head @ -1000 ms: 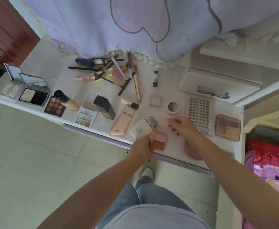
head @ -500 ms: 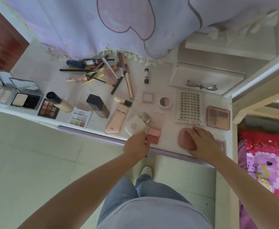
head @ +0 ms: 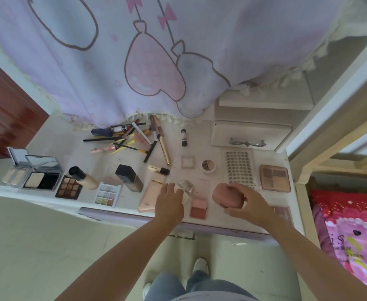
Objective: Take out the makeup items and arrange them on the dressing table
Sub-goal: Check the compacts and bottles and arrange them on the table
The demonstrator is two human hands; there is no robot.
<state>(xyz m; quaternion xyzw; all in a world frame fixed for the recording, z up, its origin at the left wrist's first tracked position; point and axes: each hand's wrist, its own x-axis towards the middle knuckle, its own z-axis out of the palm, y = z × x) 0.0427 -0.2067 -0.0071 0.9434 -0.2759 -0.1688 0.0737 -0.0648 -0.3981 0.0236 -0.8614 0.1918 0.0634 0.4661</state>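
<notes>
Makeup items lie spread across the dressing table point(head: 217, 220), from the open powder compacts point(head: 35, 177) at the left end to the brown eyeshadow palette point(head: 274, 177) on the right. Hard to read: the heap of pencils and brushes point(head: 132, 137) under the curtain hem is a tangle, and single pieces cannot be told apart. The left hand point(head: 169, 203) covers most of a white bottle, leaving only its clear cap point(head: 185, 186) in sight; fingers lie straight and relaxed over it, not curled. A dark palette point(head: 283, 211) at the table's right front edge is half hidden behind the right forearm. The right hand point(head: 246, 205) grips a pink makeup sponge point(head: 226, 195), fingers curled over its top, thumb below, lifted just above the tabletop beside the two-tone blush point(head: 198, 208).
</notes>
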